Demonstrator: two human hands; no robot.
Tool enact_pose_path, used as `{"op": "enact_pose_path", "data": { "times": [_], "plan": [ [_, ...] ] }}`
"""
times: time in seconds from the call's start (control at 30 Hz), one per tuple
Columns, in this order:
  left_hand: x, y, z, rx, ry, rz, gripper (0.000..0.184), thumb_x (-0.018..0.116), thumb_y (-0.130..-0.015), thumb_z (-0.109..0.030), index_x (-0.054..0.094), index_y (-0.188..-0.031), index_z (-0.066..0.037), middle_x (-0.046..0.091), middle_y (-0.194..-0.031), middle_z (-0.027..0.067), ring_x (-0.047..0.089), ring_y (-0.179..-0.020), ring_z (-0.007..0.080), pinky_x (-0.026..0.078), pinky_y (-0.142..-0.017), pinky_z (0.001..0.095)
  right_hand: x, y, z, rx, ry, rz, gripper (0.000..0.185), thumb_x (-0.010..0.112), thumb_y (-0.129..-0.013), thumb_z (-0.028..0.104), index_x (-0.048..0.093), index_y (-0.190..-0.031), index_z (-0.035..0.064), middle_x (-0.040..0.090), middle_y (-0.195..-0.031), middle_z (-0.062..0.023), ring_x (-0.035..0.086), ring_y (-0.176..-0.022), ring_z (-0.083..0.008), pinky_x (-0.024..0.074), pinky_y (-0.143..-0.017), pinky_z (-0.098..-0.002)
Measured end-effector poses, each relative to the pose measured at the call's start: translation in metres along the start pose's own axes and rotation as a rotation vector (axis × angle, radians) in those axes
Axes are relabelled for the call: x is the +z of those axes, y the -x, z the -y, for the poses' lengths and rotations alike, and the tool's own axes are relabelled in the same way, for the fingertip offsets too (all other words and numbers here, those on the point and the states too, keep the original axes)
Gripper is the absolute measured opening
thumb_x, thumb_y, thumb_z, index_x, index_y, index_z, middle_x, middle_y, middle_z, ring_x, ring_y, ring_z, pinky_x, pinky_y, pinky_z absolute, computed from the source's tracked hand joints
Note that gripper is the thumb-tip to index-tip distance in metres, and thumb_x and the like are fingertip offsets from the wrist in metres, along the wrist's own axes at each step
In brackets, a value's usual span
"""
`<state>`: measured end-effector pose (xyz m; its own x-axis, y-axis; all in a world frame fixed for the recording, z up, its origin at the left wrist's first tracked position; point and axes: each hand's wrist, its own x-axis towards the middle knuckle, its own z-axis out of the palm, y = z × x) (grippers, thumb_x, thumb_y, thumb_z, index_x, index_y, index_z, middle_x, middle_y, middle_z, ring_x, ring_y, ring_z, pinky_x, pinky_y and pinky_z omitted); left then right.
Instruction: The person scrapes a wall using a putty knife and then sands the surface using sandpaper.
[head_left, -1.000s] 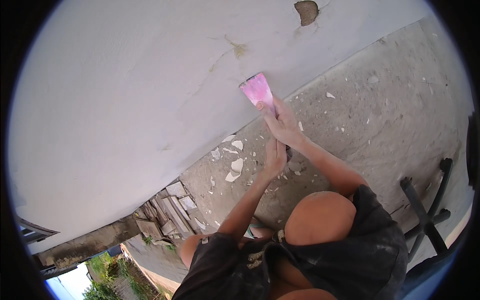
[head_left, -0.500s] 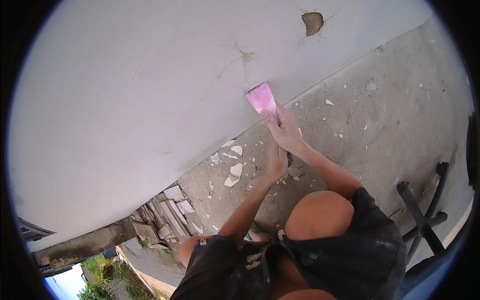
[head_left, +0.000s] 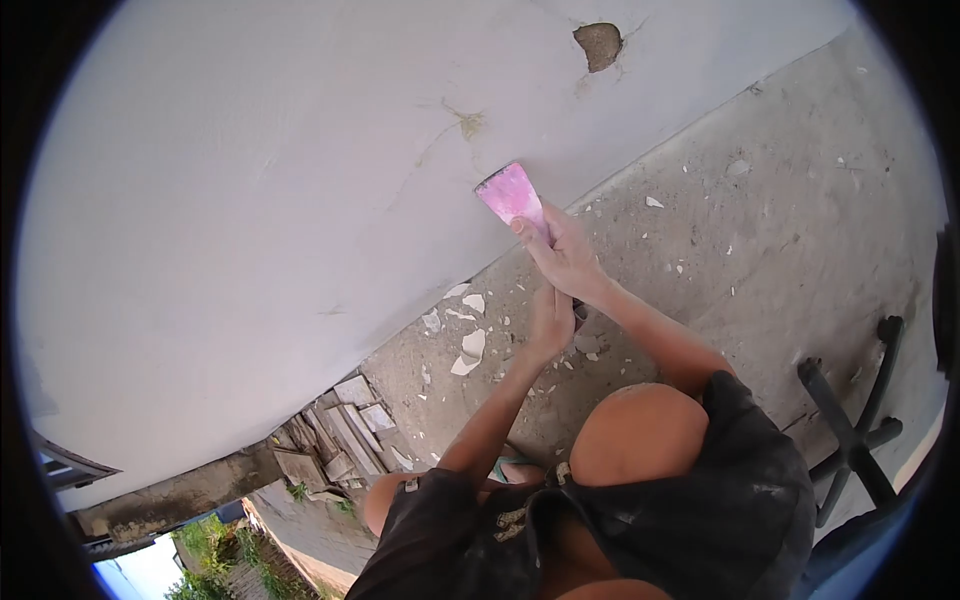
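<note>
My right hand (head_left: 568, 255) is closed around a scraper with a broad pink blade (head_left: 511, 192), its thumb lying along the blade. The blade's dark edge is at the pale wall (head_left: 250, 200), just below a cracked, chipped spot (head_left: 470, 125); whether it touches the wall is hard to tell. Right behind, my left hand (head_left: 552, 320) is closed close to the right wrist. A dark piece (head_left: 580, 313) shows beside its fingers; I cannot make out whether this is the scraper's handle end or something separate.
Paint flakes (head_left: 470, 350) lie scattered over the concrete floor (head_left: 760, 230). A larger hole (head_left: 599, 47) breaks the wall further up. Stacked boards or tiles (head_left: 350, 425) lie by the wall's base at lower left. Black crossed legs (head_left: 855, 435) stand at right, near my bent knee (head_left: 640, 440).
The view has turned a little, so the wall marks sit further left. The scraper has shifted slightly nearer the cracked spot. Both hands keep their grip.
</note>
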<state>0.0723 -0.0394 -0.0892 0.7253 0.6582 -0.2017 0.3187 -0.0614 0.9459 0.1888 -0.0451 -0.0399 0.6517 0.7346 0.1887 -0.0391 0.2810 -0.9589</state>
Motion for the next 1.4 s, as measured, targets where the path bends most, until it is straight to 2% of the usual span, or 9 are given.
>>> {"op": "enact_pose_path", "data": {
  "times": [0.1,0.43,0.57,0.73,0.83,0.93,1.23,1.33,1.4],
  "plan": [
    [-0.007,0.002,0.01,-0.19,0.011,0.054,0.033,0.034,-0.102,-0.021,0.054,-0.099,0.005,0.052,-0.061,0.0069,0.051,-0.052,0.0148,0.042,-0.05,0.0325,-0.005,0.004,-0.003,0.234,0.086,0.091,0.034,0.054,-0.096,0.03,0.058,-0.113,0.0014,0.057,-0.076,-0.0069,0.053,-0.069,-0.0156,0.0437,-0.066,-0.0322],
    [0.001,-0.003,-0.005,0.083,-0.022,-0.03,0.034,0.032,-0.101,-0.02,0.053,-0.113,0.005,0.053,-0.063,0.0058,0.051,-0.055,0.0134,0.04,-0.051,0.0302,-0.002,0.001,-0.006,0.057,0.044,0.039,0.037,0.056,-0.095,0.031,0.057,-0.118,0.0013,0.058,-0.079,-0.0051,0.053,-0.073,-0.0132,0.0446,-0.069,-0.0313],
    [-0.022,0.005,-0.041,-0.085,0.057,0.087,0.034,0.032,-0.102,-0.019,0.052,-0.116,0.004,0.053,-0.068,0.0048,0.05,-0.055,0.0118,0.04,-0.051,0.0301,0.01,0.044,0.007,0.172,0.049,0.04,0.035,0.054,-0.096,0.029,0.057,-0.118,0.0015,0.058,-0.079,-0.0052,0.053,-0.073,-0.0126,0.0442,-0.069,-0.0301],
    [0.002,0.002,0.006,-0.01,0.046,0.021,0.033,0.034,-0.103,-0.02,0.053,-0.113,0.003,0.051,-0.067,0.0025,0.046,-0.053,0.008,0.038,-0.048,0.0278,-0.006,0.005,-0.001,0.136,-0.029,0.033,0.033,0.053,-0.097,0.027,0.057,-0.117,0.0016,0.057,-0.078,-0.0043,0.05,-0.071,-0.0118,0.0433,-0.067,-0.0291],
    [0.002,0.012,0.007,-0.101,0.099,0.012,0.033,0.034,-0.103,-0.021,0.053,-0.113,0.004,0.051,-0.066,0.0018,0.046,-0.052,0.0089,0.038,-0.047,0.0283,-0.001,0.011,-0.015,0.094,-0.011,0.052,0.025,0.055,-0.097,0.026,0.056,-0.106,0.0028,0.044,-0.064,0.0049,0.041,-0.055,-0.0034,0.0353,-0.048,-0.023],
    [0.006,0.01,-0.002,0.002,0.046,-0.052,0.032,0.033,-0.103,-0.022,0.053,-0.107,0.003,0.05,-0.063,0.0017,0.046,-0.049,0.0091,0.037,-0.045,0.028,0.001,0.008,-0.013,-0.03,0.089,-0.01,0.026,0.054,-0.097,0.027,0.056,-0.106,0.0025,0.045,-0.064,0.0049,0.042,-0.055,-0.0032,0.0356,-0.048,-0.0229],
    [-0.007,-0.001,-0.028,-0.082,0.072,0.051,0.035,0.032,-0.103,-0.022,0.051,-0.117,0.004,0.049,-0.061,0.0018,0.045,-0.047,0.0098,0.036,-0.044,0.0285,-0.002,-0.007,0.013,0.155,-0.112,0.103,0.033,0.053,-0.098,0.028,0.056,-0.118,0.0019,0.047,-0.065,0.0045,0.041,-0.056,-0.0037,0.0367,-0.05,-0.0233],
    [0.009,0.008,0.021,0.127,0.041,-0.096,0.034,0.032,-0.104,-0.023,0.053,-0.11,0.003,0.048,-0.063,0.001,0.044,-0.048,0.0079,0.035,-0.043,0.0268,0.001,0.012,-0.009,0.173,0.137,0.02,0.037,0.055,-0.095,0.033,0.058,-0.116,0.0023,0.063,-0.083,-0.0104,0.059,-0.075,-0.0192,0.0458,-0.07,-0.0348],
    [0.01,0.004,0.008,0.032,0.124,-0.026,0.033,0.032,-0.104,-0.024,0.052,-0.1,0.002,0.047,-0.063,0.0007,0.043,-0.049,0.0071,0.035,-0.043,0.0257,-0.004,0.006,-0.013,0.101,0.112,0.035,0.038,0.054,-0.095,0.035,0.058,-0.114,0.0018,0.061,-0.08,-0.0102,0.055,-0.071,-0.0191,0.0454,-0.068,-0.0339]
  ]
}}
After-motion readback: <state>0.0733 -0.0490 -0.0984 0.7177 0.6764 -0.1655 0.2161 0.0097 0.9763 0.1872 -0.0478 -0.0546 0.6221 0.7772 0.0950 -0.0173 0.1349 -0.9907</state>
